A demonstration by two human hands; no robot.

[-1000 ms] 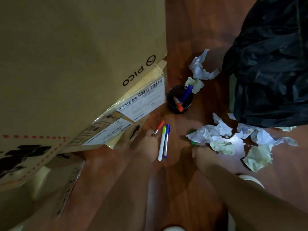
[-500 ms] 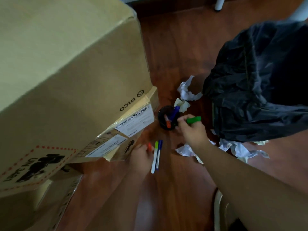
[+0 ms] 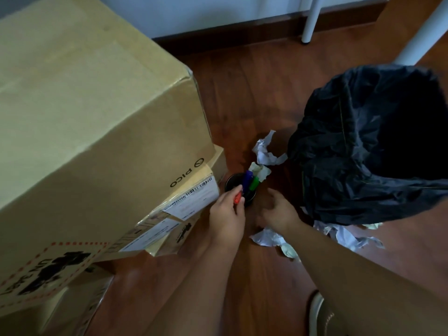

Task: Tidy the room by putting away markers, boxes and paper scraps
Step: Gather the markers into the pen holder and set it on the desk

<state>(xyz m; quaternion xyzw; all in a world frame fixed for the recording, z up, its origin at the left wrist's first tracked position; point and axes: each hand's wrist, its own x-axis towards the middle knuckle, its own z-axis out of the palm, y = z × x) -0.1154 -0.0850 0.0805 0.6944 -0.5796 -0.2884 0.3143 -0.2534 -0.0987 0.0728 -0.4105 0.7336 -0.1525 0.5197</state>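
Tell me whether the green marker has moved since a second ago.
Yes. It lay on the floor by the paper scraps; now the green marker stands in the black cup beside the cardboard boxes, next to the blue marker.

The large cardboard box (image 3: 92, 122) is plain tan, printed with black "PICO" lettering and, lower down, a red dashed border around a black pictogram. A white shipping label (image 3: 194, 198) with a black barcode sits on the smaller tan carton (image 3: 184, 214) beneath it. The round pen cup (image 3: 240, 190) is black; it holds a blue marker (image 3: 247, 179) and a green marker (image 3: 254, 183). A red-orange marker (image 3: 238, 198) shows in the left hand. The crumpled paper scraps (image 3: 264, 154) are white and pale yellow-green. The plastic rubbish bag (image 3: 368, 151) is glossy black, the plank floor (image 3: 247, 98) reddish-brown wood grain.
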